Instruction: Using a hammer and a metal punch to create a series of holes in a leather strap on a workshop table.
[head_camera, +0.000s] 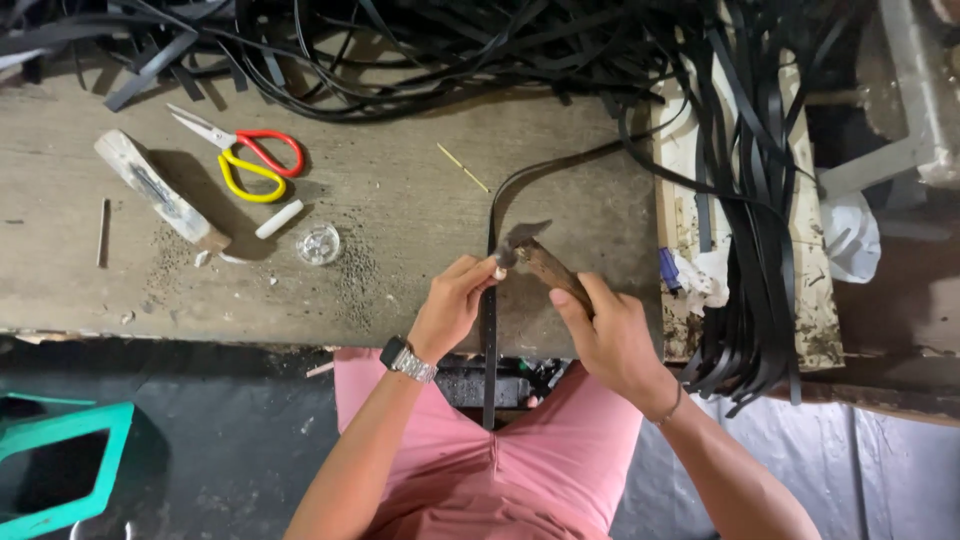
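Right hand clenched round the wooden handle of a small hammer, head poised just above the strap. Left hand pinching a small pale piece, possibly a punch or rivet (too small to tell), against a black strap, fingertips touching the strap right beside the hammer head. Strap running from the near table edge, over the lap, toward the far side, then curving right into the pile of black strips heaped far and right.

To the left, well apart from the hands: scissors with red and yellow handles, a wooden block, a white stick, a small clear round dish, all on the worn wooden workbench. Teal stool near left, on the floor.

Likely hazards, judged from this arrangement: a glancing strike landing on the pinching fingertips, given their closeness to the hammer head; the pale piece tipping or skidding sideways under an off-centre blow; the strap sliding off the near edge, being held by the pinch alone; loose grit on the bench marking the strap's underside.
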